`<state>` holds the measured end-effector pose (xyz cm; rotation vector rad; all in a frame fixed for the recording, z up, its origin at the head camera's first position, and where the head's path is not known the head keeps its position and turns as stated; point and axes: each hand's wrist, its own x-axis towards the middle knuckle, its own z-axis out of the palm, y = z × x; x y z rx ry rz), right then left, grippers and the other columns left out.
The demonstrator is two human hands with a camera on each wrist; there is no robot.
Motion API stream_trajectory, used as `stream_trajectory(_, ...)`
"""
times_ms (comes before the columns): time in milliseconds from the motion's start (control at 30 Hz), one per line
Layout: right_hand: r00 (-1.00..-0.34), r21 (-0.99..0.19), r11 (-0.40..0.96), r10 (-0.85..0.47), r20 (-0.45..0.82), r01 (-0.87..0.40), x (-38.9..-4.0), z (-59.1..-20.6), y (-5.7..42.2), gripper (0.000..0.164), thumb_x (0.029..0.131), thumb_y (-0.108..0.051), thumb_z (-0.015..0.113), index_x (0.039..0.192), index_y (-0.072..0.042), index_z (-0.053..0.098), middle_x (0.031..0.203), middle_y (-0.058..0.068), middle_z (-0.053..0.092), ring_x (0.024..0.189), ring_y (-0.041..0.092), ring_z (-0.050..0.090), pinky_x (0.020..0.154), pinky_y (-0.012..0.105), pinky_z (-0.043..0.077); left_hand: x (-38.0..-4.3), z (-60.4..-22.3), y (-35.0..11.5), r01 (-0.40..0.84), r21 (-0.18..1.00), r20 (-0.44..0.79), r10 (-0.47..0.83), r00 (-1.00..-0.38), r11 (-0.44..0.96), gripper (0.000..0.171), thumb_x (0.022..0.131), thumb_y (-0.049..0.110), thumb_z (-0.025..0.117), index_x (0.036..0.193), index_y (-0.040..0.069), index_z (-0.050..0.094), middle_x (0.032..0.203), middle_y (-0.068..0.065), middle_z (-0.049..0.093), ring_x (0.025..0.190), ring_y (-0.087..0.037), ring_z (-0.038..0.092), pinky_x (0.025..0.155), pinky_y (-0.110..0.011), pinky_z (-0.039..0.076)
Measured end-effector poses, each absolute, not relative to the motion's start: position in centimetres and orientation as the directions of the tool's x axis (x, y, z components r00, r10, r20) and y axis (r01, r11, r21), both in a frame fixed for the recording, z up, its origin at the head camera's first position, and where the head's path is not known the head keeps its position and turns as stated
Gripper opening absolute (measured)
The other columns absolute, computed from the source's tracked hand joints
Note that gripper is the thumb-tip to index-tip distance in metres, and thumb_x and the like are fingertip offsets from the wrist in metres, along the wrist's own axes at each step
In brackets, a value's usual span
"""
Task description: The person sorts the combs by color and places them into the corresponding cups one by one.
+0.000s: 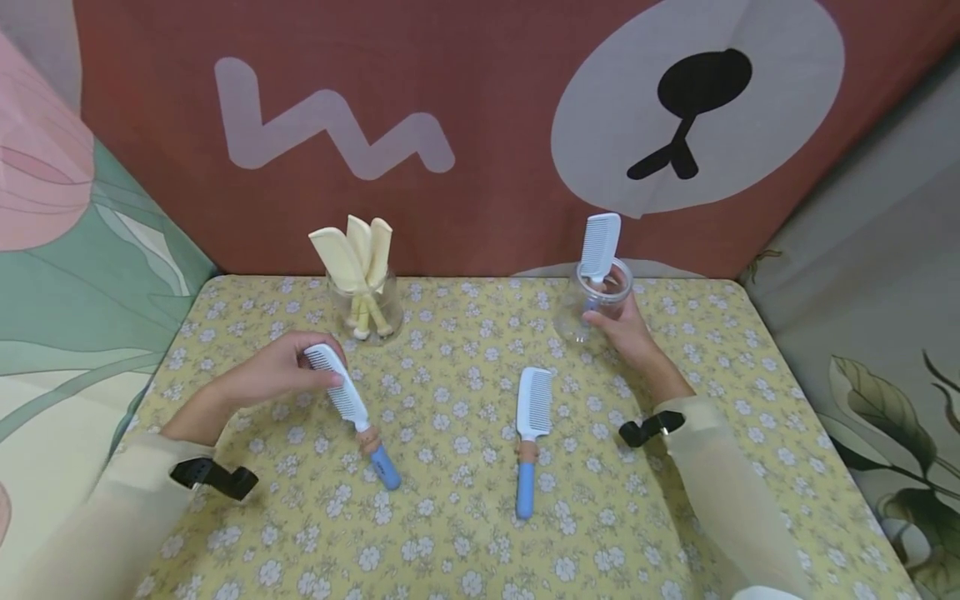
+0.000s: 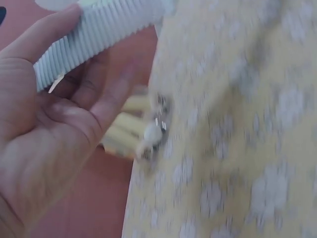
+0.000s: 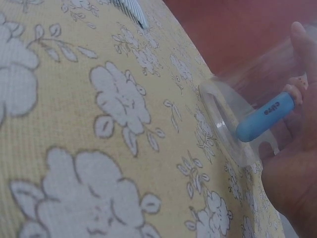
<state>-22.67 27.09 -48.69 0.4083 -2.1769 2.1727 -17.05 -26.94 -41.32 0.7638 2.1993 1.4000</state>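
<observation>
Blue-handled comb [image 1: 347,398] sits pinched at its toothed head by the left hand [image 1: 281,371], handle trailing on the floral tablecloth [image 1: 450,533]. Beyond it, the right hand [image 1: 626,332] wraps a clear jar [image 1: 600,304] already holding one comb [image 1: 600,246]. Sorting looks midway; next likely needs lifting this comb across, past the spare comb [image 1: 531,433] between.

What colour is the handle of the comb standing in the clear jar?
Blue; the comb handle shows best in the right wrist view, inside the clear jar.
</observation>
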Motion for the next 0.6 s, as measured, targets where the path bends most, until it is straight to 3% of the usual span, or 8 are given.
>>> stream_trajectory(133,-0.960,-0.974,-0.021,-0.169,0.225,-0.224,-22.7,-48.8,27.2,0.084,0.095,0.006,0.065,0.160,-0.023,0.020,0.156,0.007,0.037,0.144,0.022,0.036,0.119,0.034,0.029,-17.0,-40.9,-25.7,0.194,0.963,0.003,0.708,-0.706,0.189,0.011,0.097,-0.001,0.066,0.108,-0.001,0.066,0.103,-0.018,0.072,0.090,-0.028,0.072,0.071,-0.038,0.059)
stream_trajectory(233,-0.960,-0.976,-0.017,-0.175,0.218,-0.219,-22.6,-48.9,27.2,0.083,0.096,0.002,0.067,0.160,-0.023,0.021,0.157,0.008,0.036,0.144,0.022,0.036,0.119,0.034,0.029,-17.0,-40.6,-24.8,0.140,0.984,0.007,0.748,-0.664,0.115,0.014,0.100,-0.003,0.060,0.114,-0.004,0.063,0.111,-0.022,0.072,0.104,-0.034,0.071,0.081,-0.039,0.059)
stream_trajectory(433,-0.963,-0.977,-0.003,-0.172,0.208,-0.211,-22.5,-48.9,27.3,0.083,0.096,-0.002,0.068,0.160,-0.023,0.020,0.157,0.012,0.036,0.143,0.021,0.037,0.118,0.035,0.030,-16.9,-39.9,-23.3,0.087,0.992,-0.018,0.766,-0.642,0.096,0.015,0.105,0.001,0.054,0.116,-0.006,0.061,0.117,-0.026,0.070,0.111,-0.034,0.069,0.086,-0.038,0.059)
stream_trajectory(600,-0.961,-0.976,-0.017,-0.175,0.216,-0.217,-22.6,-48.9,27.4,0.084,0.096,-0.003,0.070,0.160,-0.024,0.021,0.156,0.012,0.038,0.143,0.021,0.038,0.116,0.030,0.033,-17.0,-39.3,-22.2,0.092,0.989,-0.023,0.745,-0.667,0.114,0.020,0.106,0.005,0.054,0.119,-0.007,0.062,0.120,-0.023,0.070,0.113,-0.027,0.069,0.087,-0.035,0.058)
